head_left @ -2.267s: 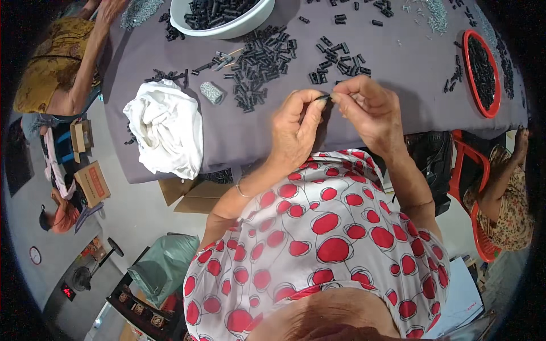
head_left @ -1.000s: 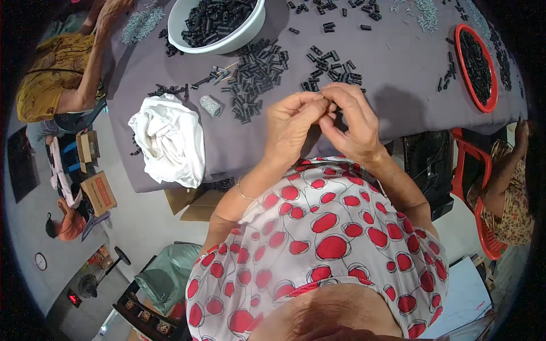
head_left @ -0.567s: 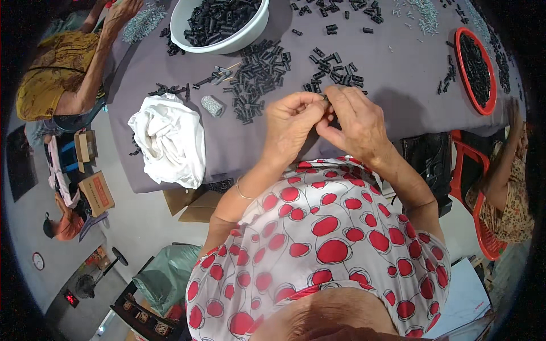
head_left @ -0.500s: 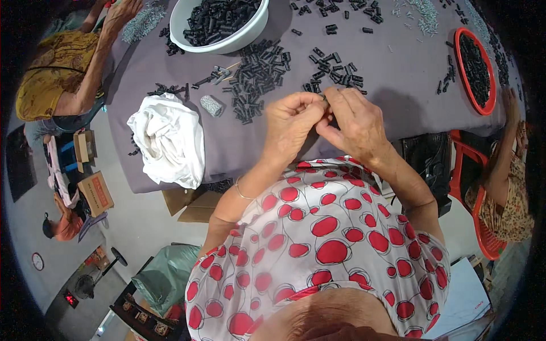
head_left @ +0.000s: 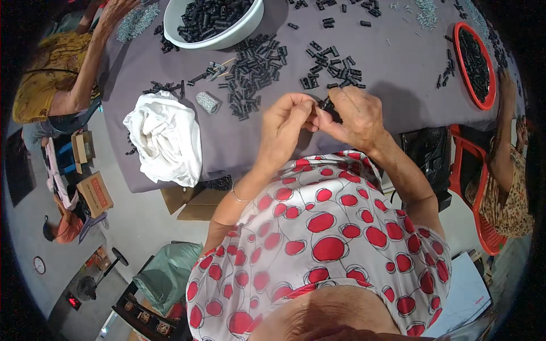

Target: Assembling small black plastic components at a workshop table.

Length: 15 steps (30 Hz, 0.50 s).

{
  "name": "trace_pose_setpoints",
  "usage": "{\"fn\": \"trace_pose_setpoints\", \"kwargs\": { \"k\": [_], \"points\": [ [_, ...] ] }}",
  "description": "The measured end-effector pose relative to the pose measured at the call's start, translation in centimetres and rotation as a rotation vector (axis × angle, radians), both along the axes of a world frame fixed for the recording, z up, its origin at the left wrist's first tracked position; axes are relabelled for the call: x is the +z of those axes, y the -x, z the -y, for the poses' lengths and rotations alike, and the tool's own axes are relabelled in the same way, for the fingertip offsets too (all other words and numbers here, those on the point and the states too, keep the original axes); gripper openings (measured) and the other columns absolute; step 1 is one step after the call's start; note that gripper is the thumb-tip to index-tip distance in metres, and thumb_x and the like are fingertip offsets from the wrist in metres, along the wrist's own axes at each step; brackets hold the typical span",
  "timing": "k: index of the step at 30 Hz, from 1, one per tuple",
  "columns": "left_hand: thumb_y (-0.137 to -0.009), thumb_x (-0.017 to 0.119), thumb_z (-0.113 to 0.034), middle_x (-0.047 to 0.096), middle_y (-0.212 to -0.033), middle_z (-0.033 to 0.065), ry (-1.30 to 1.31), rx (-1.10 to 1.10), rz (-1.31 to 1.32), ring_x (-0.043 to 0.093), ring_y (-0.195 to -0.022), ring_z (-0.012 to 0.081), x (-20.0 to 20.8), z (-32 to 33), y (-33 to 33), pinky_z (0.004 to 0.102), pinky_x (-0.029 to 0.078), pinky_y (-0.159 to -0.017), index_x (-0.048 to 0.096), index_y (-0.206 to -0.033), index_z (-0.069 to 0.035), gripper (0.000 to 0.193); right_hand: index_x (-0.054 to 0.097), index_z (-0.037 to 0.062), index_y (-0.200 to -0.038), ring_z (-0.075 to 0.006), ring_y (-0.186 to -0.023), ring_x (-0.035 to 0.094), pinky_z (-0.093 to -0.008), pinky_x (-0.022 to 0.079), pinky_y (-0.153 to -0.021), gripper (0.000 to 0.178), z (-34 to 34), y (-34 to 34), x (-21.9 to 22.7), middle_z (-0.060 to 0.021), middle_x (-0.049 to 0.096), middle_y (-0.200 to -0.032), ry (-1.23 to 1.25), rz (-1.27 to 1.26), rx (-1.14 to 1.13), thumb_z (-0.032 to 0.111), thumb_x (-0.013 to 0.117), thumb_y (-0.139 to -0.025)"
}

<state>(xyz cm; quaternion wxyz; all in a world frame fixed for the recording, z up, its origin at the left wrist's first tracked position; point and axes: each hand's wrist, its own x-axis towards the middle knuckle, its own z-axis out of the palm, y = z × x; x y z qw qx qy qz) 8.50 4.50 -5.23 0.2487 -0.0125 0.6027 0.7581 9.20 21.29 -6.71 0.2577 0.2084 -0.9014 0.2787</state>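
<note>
Above the table's near edge my two hands meet, fingertips close together. My right hand (head_left: pixel 357 116) is closed around a small black plastic part (head_left: pixel 326 105), which shows between its thumb and fingers. Beside it, my left hand (head_left: pixel 286 122) has thumb and fingertips pinched together; whatever is in them is too small to make out. Just beyond the hands lies a loose cluster of black plastic parts (head_left: pixel 335 69). A larger heap of similar parts (head_left: pixel 250 77) spreads to the left, next to a small speckled grey cylinder (head_left: pixel 207 103).
A white bowl (head_left: pixel 224 42) of black parts stands at the far left, a white cloth (head_left: pixel 165 139) at the near left. Small silvery pieces (head_left: pixel 426 14) and a red tray (head_left: pixel 491 85) lie right. One person (head_left: pixel 57 74) sits left, another (head_left: pixel 506 193) right.
My right hand's fingers have shifted, and the black part now shows more plainly between them. My left fingertips have moved slightly away from it. The whole view has shifted a little.
</note>
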Motion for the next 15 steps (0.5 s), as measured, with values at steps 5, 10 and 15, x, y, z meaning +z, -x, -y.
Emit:
{"fn": "trace_pose_setpoints", "kwargs": {
  "k": [5,10,15],
  "points": [
    [-0.094,0.050,-0.017,0.061,-0.081,0.0037,0.041,-0.013,-0.019,0.056,-0.071,0.0088,0.0,0.2,-0.1,0.0224,0.046,-0.064,0.058,-0.092,0.002,0.021,0.053,0.0068,-0.070,-0.0216,-0.054,0.053,-0.0334,0.046,-0.048,0.022,0.6,-0.7,0.0,-0.0053,0.049,-0.062,0.053,0.055,0.039,0.012,0.072,-0.060],
    [-0.089,0.056,-0.009,0.062,-0.076,0.0016,0.012,-0.095,-0.046,0.054,-0.070,0.0051,0.5,0.4,-0.1,0.0203,0.044,-0.064,0.060,-0.087,0.003,0.013,0.048,0.0060,-0.065,-0.0251,-0.050,0.051,-0.0352,0.044,-0.045,0.019,1.2,-1.1,-0.1,-0.0074,0.045,-0.059,0.165,0.064,0.073,0.007,0.066,-0.057],
    [-0.090,0.058,-0.009,0.061,-0.077,0.0005,-0.122,-0.097,-0.020,0.053,-0.069,0.0046,-0.6,0.6,0.0,0.0194,0.043,-0.060,0.061,-0.088,0.003,0.013,0.052,0.0047,-0.069,-0.0267,-0.052,0.052,-0.0364,0.046,-0.047,0.018,0.8,-0.7,0.6,-0.0085,0.046,-0.062,0.123,0.074,0.123,0.008,0.066,-0.058]
  ]
}}
